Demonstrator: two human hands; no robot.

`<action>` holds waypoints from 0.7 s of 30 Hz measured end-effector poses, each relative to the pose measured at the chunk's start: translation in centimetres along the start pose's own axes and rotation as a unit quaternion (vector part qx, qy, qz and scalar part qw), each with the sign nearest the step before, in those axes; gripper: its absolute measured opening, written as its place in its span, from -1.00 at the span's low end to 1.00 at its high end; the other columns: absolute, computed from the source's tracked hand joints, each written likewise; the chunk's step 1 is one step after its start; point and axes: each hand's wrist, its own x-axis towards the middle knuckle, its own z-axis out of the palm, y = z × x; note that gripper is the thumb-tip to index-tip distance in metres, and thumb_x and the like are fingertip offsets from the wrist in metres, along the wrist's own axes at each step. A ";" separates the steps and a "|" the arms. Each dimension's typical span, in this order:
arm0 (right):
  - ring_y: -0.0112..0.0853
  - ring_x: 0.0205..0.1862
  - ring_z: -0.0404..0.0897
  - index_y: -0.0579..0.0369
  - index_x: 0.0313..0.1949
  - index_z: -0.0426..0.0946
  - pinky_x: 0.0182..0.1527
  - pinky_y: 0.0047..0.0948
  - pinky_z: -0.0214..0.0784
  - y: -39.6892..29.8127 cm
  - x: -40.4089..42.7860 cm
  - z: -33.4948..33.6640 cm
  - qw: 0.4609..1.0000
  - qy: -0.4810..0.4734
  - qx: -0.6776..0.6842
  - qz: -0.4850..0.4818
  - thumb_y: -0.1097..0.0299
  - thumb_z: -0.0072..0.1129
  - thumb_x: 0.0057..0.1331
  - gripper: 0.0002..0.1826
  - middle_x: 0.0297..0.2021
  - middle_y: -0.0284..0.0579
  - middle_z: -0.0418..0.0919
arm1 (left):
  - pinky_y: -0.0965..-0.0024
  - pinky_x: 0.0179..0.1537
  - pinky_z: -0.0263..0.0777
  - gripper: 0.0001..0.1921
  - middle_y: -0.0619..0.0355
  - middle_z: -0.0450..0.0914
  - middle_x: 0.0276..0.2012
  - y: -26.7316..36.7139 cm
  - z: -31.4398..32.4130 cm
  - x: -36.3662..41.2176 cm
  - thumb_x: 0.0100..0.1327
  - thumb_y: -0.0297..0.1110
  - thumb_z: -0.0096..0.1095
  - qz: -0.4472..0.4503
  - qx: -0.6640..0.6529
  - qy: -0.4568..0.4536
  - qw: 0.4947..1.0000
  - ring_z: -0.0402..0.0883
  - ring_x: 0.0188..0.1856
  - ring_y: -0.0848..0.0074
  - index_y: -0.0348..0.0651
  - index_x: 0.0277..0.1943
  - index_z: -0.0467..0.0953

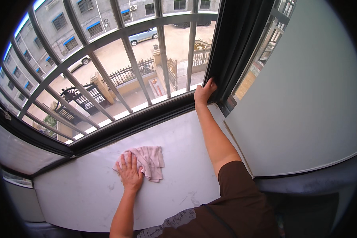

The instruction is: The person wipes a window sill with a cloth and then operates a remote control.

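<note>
My left hand (130, 175) lies flat with its fingers on a crumpled pink cloth (153, 163), pressing it against the white marble-patterned window sill (172, 196). The cloth spreads out to the right of that hand. Up at the window's lower right corner, my right hand (206, 91) rests against the black window frame (223, 59). Its thumb and a finger reach the dark upright, and the other fingertips are hidden or in shadow, so its grip is unclear.
Metal security bars (134, 65) stand outside the window opening. A large pale panel (297, 98) rises to the right of the sill. At the left is a lower pale panel (23, 148). Beyond the bars lie a yard with iron gates (84, 98), parked cars and a building.
</note>
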 end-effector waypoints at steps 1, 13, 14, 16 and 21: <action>0.11 0.22 0.14 0.47 0.25 0.05 0.33 -0.20 -0.04 -0.5 -0.3 0.1 1.000 0.003 0.017 0.007 0.65 -0.09 0.02 -0.29 0.13 0.39 0.11 | -0.11 0.38 -0.42 -0.43 0.13 0.04 0.42 0.0 -0.1 0.0 0.24 -0.09 0.02 -0.002 -0.001 0.000 1.000 -0.15 0.46 0.10 -0.18 0.26 0.30; 0.06 0.30 0.05 0.30 0.37 -0.17 0.38 -0.24 -0.15 -0.9 -2.1 2.5 0.998 -0.023 -0.037 0.046 0.65 -0.01 0.07 -0.13 0.25 0.34 -0.02 | -0.06 0.39 -0.42 -0.39 0.11 0.05 0.41 -0.5 -0.3 -0.8 0.23 -0.10 0.03 -0.023 0.008 -0.005 1.000 -0.16 0.46 0.12 -0.18 0.30 0.25; 0.06 0.29 0.09 0.28 0.38 -0.17 0.37 -0.22 -0.13 -1.6 -2.7 2.2 0.998 -0.019 -0.028 0.048 0.64 0.01 0.10 -0.13 0.25 0.37 -0.02 | -0.05 0.39 -0.42 -0.38 0.12 0.05 0.41 -0.6 -0.5 -1.3 0.22 -0.08 0.04 -0.040 0.000 -0.013 0.999 -0.16 0.46 0.13 -0.17 0.31 0.24; 0.05 0.26 0.14 0.28 0.37 -0.09 0.33 -0.21 -0.07 0.2 -1.0 0.6 0.996 -0.055 0.009 0.074 0.61 0.05 0.10 -0.16 0.24 0.39 0.01 | -0.05 0.39 -0.42 -0.36 0.13 0.06 0.41 -0.1 0.0 -0.3 0.23 -0.02 0.03 -0.040 -0.007 -0.011 0.999 -0.16 0.46 0.14 -0.14 0.32 0.24; 0.07 0.21 0.23 0.37 0.25 0.17 0.29 -0.18 0.02 2.4 -0.8 0.1 0.999 0.004 -0.012 -0.034 0.55 0.08 0.11 -0.33 0.13 0.32 0.29 | -0.08 0.39 -0.42 -0.37 0.14 0.04 0.42 -0.2 1.1 0.4 0.27 0.06 -0.06 -0.026 0.001 0.006 1.000 -0.17 0.47 0.16 -0.04 0.34 0.23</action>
